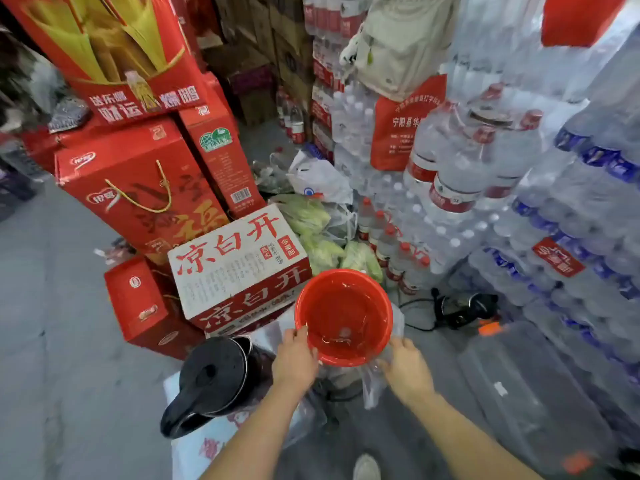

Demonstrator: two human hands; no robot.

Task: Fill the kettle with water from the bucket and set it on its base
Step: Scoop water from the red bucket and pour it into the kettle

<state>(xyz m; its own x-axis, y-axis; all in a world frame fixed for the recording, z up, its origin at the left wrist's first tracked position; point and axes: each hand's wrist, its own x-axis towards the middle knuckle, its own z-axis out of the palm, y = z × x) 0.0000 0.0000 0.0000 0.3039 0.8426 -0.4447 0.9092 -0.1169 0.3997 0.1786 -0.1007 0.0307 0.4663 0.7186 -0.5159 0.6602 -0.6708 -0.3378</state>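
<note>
A red bucket [346, 317] with clear water in it is at the centre, in front of me. My left hand [296, 358] grips its left rim, fingers hooked over the edge. On the opposite side my right hand [407, 368] presses against the bucket's lower right wall, beside some clear plastic film. The black kettle [211, 379] stands upright with its lid shut on a white pack at lower left, just left of my left forearm. Its dark base [462, 308] lies on the floor to the right of the bucket, with a black cord running from it.
A white and red carton [239, 265] sits right behind the bucket, with red gift boxes [138, 188] stacked to the left. Wrapped packs of bottled water [571, 220] rise on the right. Bagged greens [322, 237] lie behind. Grey floor [52, 306] lies at the left.
</note>
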